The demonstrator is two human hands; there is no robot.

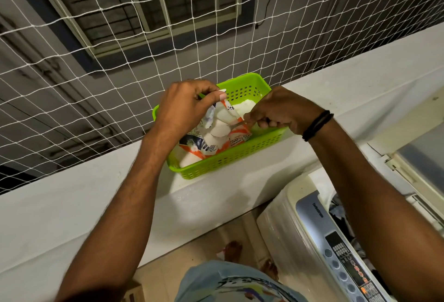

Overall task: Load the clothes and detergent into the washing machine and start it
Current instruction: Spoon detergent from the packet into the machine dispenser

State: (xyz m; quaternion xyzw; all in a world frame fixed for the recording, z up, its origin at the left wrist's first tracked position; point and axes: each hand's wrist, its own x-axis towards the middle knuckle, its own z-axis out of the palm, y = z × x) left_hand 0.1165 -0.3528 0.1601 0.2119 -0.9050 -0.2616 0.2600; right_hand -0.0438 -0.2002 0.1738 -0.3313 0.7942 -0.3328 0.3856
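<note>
Left hand [179, 107] pinches the detergent pouch [216, 131] open while right hand [278, 112] grips a spoon [236, 123]; tilting could spill powder into the green basket [230, 157].

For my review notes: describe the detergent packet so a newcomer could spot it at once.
On the white ledge below the netting sits a green basket. The detergent packet stands inside it, pinched by the left hand: the only printed orange, white and blue pouch there.

dim, even indoor light, soft shadows, sharp centre, wide-angle bending toward the edges
</note>
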